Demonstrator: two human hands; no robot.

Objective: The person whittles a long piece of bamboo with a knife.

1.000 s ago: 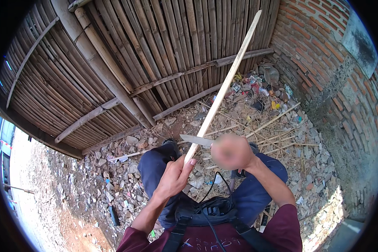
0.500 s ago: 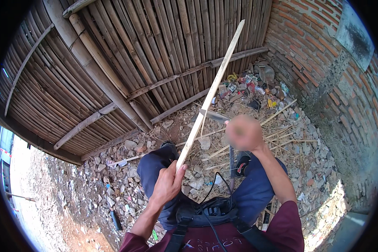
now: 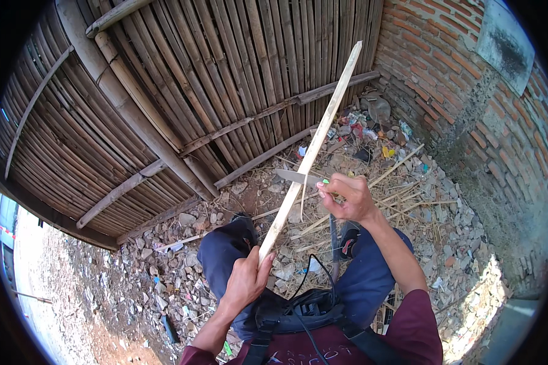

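- We grip the lower end of a long pale bamboo strip (image 3: 307,155) in our left hand (image 3: 246,283), fingers wrapped tight around it just above our lap, so the strip rises at a slant away from us toward the bamboo fence (image 3: 182,91).
- The low grip appears to steady the strip and leave most of its length free for the blade.
- Our right hand (image 3: 347,198) is closed around the handle of a knife (image 3: 295,177), whose grey blade points to our left and lies across the strip about halfway up, touching its edge.
- A thin curl of shaving (image 3: 302,204) hangs from the strip just under the blade, which suggests the edge is biting into the side of the strip.
- We judge that holding the blade crosswise, with its edge facing up the strip and away from our body, keeps the cut running clear of the holding hand below.
- We sit with our knees in dark blue trousers (image 3: 225,252) apart, the strip passing between them.
- More split bamboo sticks (image 3: 402,182) lie scattered on the rubble ground (image 3: 164,286) beyond our right hand, near the foot of the brick wall (image 3: 463,103).
- Bits of coloured litter (image 3: 362,131) sit in the corner where fence and wall meet.
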